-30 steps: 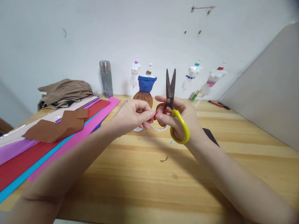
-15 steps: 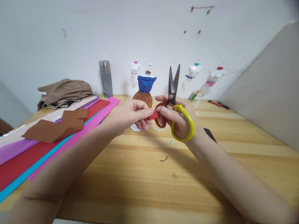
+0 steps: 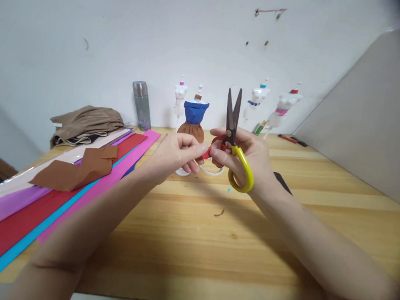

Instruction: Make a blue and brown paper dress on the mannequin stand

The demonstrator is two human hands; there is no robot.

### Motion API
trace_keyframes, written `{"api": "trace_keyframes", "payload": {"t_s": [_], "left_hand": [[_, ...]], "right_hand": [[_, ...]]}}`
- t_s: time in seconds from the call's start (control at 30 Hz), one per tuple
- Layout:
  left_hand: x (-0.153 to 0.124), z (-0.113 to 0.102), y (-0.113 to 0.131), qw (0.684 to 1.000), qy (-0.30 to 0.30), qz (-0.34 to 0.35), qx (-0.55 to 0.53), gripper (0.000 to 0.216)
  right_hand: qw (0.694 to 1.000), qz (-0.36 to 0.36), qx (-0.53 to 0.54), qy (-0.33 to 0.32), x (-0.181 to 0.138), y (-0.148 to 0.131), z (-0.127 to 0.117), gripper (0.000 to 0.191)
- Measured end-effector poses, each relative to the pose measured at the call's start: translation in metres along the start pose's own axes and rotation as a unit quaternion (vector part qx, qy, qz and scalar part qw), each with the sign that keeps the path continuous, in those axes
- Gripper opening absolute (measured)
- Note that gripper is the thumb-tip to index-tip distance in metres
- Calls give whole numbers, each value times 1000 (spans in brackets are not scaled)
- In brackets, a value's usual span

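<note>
My right hand point(image 3: 251, 158) grips scissors point(image 3: 235, 138) with one yellow and one red handle, blades pointing up and slightly apart. My left hand point(image 3: 174, 154) pinches a small red paper scrap point(image 3: 206, 153) between thumb and fingers, touching the fingertips of the right hand. Both hands hover above the wooden table point(image 3: 206, 241). Just behind them stands a small mannequin point(image 3: 195, 118) dressed in a blue top and brown skirt.
Long sheets of coloured paper point(image 3: 53, 201) and a brown piece point(image 3: 74, 170) lie at the left. Folded tan cloth point(image 3: 86, 123), a metal flask point(image 3: 142, 104) and several white mini mannequins point(image 3: 284, 105) line the wall. A grey panel point(image 3: 365, 120) stands at right.
The scissor blades opened wider and tilted right half a second ago, then narrowed and swung back upright. The red scrap, more exposed then, is now mostly covered by the fingertips.
</note>
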State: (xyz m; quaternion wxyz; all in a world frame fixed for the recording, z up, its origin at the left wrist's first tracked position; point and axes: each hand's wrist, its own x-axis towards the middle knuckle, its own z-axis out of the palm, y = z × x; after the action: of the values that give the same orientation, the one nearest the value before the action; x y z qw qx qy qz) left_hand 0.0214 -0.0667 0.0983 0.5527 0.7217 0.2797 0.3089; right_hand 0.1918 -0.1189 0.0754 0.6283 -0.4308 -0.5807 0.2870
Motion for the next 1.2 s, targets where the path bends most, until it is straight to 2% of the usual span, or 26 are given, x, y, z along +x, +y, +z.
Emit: {"api": "trace_keyframes", "payload": {"t_s": [0.13,0.27,0.37,0.53,0.73,0.93,1.2], "left_hand": [[-2,2,5,1000,-17,-11,15,23],[-3,8,8,999,13,-35,-8,16],[-3,12,8,998,25,-42,-42,16],[-3,11,8,997,11,-43,-64,18],[-2,12,5,996,2,-45,-76,19],[2,12,-4,987,-22,-62,-148,15],[2,12,-6,979,-33,-76,-188,19]], "right_hand": [[1000,-5,-10,8,-1,-2,2,37],[1000,-11,-6,16,-2,-3,2,38],[1000,-17,-6,18,-3,-3,1,37],[1000,-10,12,13,-3,-3,-3,37],[1000,-22,-14,-18,-2,-7,-4,37],[999,-28,-24,24,-2,-5,-1,35],[999,-4,-15,28,-3,-7,-2,36]]}}
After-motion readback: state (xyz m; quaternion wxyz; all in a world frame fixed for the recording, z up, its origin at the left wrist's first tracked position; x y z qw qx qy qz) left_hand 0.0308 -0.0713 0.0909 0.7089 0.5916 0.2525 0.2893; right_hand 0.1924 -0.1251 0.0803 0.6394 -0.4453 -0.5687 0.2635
